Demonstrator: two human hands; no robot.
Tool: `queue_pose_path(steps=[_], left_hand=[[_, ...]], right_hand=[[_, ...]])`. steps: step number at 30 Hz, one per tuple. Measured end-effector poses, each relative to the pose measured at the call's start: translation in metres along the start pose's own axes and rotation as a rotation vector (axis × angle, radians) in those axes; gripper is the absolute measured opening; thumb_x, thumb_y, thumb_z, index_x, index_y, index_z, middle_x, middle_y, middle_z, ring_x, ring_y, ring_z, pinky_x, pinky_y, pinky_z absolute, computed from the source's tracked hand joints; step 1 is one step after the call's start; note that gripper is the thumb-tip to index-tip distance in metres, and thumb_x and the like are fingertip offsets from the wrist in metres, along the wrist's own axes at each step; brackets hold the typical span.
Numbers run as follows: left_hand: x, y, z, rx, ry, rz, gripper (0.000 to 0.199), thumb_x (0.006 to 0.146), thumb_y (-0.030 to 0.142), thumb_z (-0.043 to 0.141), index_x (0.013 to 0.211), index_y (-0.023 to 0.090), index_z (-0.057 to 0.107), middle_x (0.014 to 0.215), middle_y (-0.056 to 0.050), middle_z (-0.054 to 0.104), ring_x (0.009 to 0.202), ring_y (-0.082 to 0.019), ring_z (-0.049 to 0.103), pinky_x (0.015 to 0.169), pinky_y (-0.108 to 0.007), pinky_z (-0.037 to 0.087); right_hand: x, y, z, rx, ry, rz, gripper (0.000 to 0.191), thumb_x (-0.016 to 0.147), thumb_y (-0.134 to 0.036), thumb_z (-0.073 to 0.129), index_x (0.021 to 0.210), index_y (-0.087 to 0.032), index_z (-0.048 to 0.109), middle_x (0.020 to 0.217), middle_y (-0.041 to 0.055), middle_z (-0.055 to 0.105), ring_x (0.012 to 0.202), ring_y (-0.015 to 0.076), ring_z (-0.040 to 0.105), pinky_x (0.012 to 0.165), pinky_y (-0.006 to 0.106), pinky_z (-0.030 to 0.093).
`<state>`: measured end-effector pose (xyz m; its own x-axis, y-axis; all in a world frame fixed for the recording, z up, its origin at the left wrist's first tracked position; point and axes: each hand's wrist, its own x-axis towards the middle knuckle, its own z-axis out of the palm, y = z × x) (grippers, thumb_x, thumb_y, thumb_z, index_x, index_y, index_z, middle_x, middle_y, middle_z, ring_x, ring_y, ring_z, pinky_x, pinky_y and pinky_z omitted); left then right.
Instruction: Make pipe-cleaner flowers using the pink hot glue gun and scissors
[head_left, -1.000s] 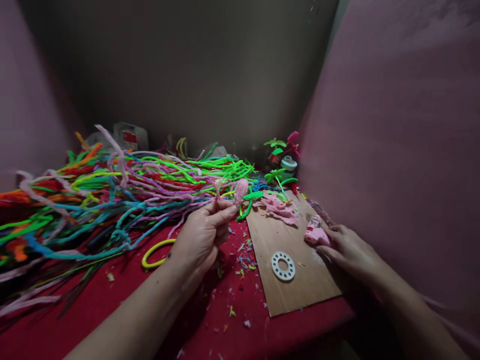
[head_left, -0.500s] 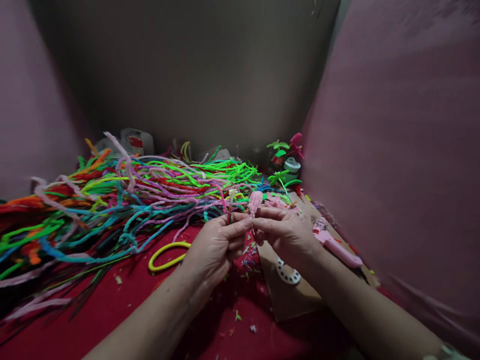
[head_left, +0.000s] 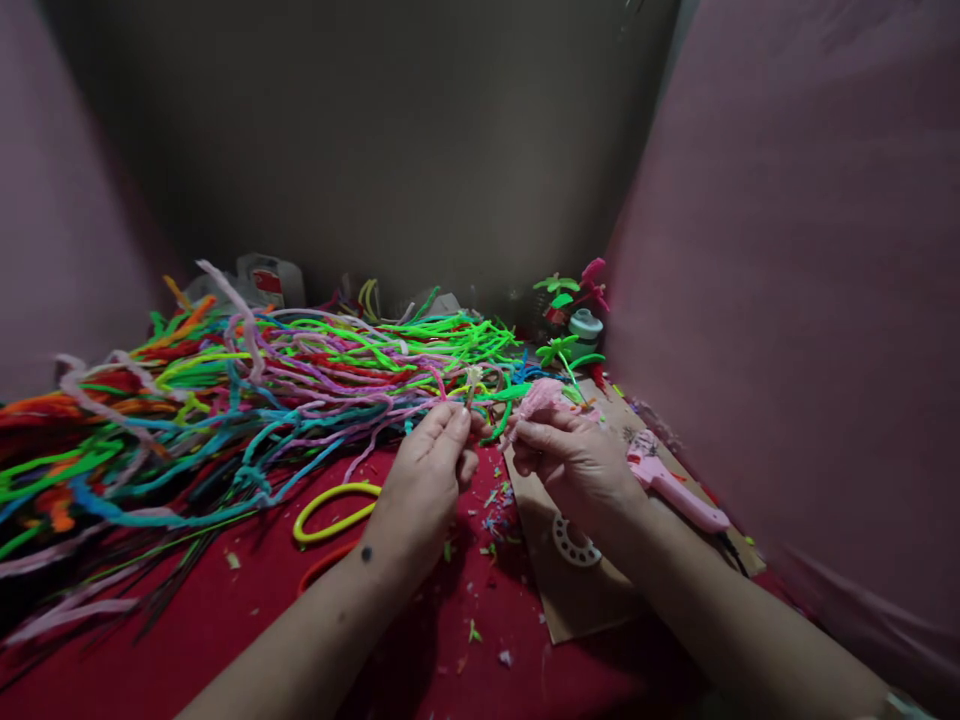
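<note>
Between the thumb and fingers of my left hand (head_left: pixel 429 462) is a thin stem with a cream-coloured tufted tip (head_left: pixel 474 377), held upright. My right hand (head_left: pixel 581 468), just to its right, pinches a fuzzy pink pipe-cleaner petal (head_left: pixel 537 398). The petal's lower end is partly hidden by my fingers. A small gap separates the two hands. Behind my right hand lie more fuzzy pink pieces, which blend with the petal. A green pipe cleaner (head_left: pixel 504 420) curves behind the gap.
A large heap of coloured pipe cleaners (head_left: pixel 330 370) covers the left and back. On the right, a pink glue gun (head_left: pixel 682 498) and a white holed ring (head_left: pixel 574 545) lie on cardboard (head_left: pixel 577 610). Scissors with a yellow handle (head_left: pixel 330 536) rest on the red cloth (head_left: pixel 285 660). Green pipe-cleaner leaves (head_left: pixel 556 348) stand behind.
My hands have moved apart, the left slightly left and up, the right slightly right. The pink petal has tilted to the right, and the stem stays in my left hand.
</note>
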<state>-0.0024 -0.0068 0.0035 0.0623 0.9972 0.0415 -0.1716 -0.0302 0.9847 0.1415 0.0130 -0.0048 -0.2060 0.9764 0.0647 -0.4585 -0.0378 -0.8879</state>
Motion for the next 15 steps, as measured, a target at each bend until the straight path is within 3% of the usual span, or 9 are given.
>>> queue_pose_path(steps=[3,7,15], left_hand=[[-0.0026,0.0025,0.0004,0.155,0.028,0.085,0.018,0.085,0.032,0.052,0.080,0.017,0.061,0.054,0.006,0.040,0.048,-0.007,0.032,0.047,-0.020,0.026],[-0.0043,0.0069,0.0025,0.244,0.084,0.181,0.013,0.079,0.024,0.060,0.073,0.017,0.069,0.063,0.002,0.052,0.058,-0.010,0.044,0.055,-0.021,0.034],[-0.0030,0.0045,0.0043,0.128,0.097,0.086,0.009,0.068,0.021,0.070,0.075,0.017,0.073,0.069,0.000,0.064,0.059,-0.010,0.050,0.056,-0.021,0.039]], right_hand=[[-0.0014,0.0013,0.0009,-0.031,0.032,0.001,0.013,0.062,-0.023,0.077,0.064,-0.014,0.066,0.057,-0.0003,0.059,0.052,0.0092,0.050,0.050,0.023,0.037],[-0.0053,0.0025,0.0045,-0.053,0.024,-0.080,0.009,0.066,-0.021,0.074,0.065,-0.015,0.067,0.058,-0.0010,0.059,0.052,0.0089,0.049,0.051,0.023,0.038],[-0.0089,0.0023,0.0062,-0.046,-0.001,-0.189,0.004,0.070,-0.017,0.072,0.070,-0.017,0.067,0.062,-0.0017,0.059,0.054,0.0097,0.050,0.052,0.024,0.039]])
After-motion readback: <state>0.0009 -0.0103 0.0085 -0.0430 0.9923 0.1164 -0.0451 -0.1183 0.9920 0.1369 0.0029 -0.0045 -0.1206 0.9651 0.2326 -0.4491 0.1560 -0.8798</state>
